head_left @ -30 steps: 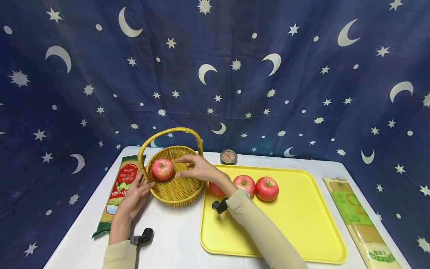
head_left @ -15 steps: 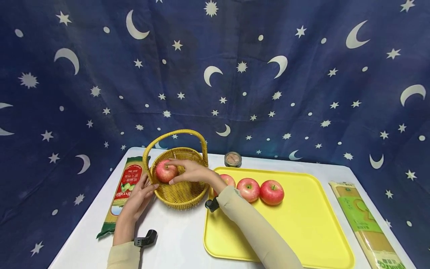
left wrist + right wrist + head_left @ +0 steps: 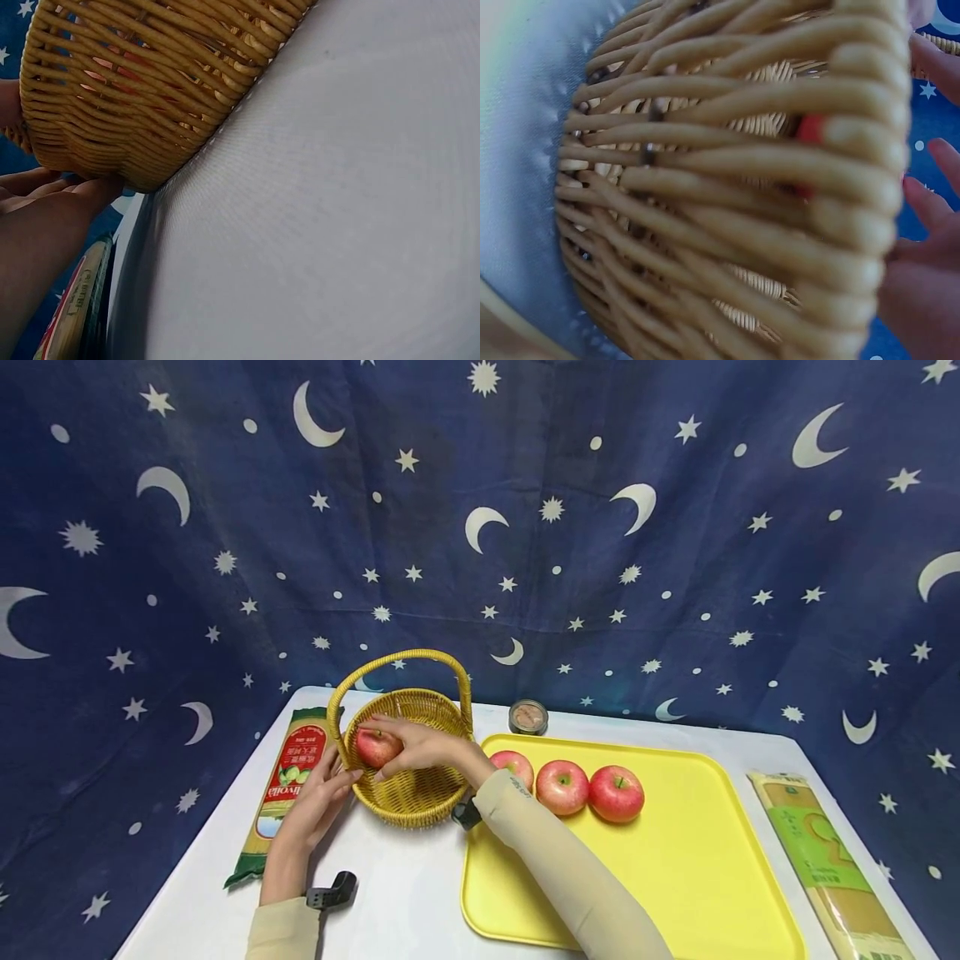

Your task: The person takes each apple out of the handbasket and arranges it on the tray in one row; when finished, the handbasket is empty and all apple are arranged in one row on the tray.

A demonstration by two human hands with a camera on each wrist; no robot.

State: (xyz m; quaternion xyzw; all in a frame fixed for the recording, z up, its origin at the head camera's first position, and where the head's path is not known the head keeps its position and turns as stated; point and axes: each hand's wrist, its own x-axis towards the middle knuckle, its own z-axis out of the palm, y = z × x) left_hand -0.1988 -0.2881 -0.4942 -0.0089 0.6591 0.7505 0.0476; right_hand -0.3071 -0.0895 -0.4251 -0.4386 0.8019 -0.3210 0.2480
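Note:
A yellow woven basket (image 3: 408,810) with a tall arched handle stands at the back left of the white table. Inside it, against its left side, is a red apple (image 3: 377,748). My right hand (image 3: 420,745) reaches in over the basket's right rim and grips this apple, fingers across its top and thumb at its lower right. At the left rim my left hand (image 3: 318,797) holds the basket, thumb over the edge and fingers along the outer wall. The left wrist view shows those fingers (image 3: 97,191) against the wickerwork. Red shows through the weave in both wrist views.
A yellow tray (image 3: 675,877) lies right of the basket, bearing a row of apples (image 3: 562,787), the leftmost partly behind the right sleeve. Pasta packs flank the table, one red-labelled (image 3: 288,777), one green-labelled (image 3: 817,852). A small round jar (image 3: 528,717) sits behind the tray.
My right hand has moved left inside the basket, from beside the apple to a grip on it. The left hand stays at the rim. The head view has shifted slightly.

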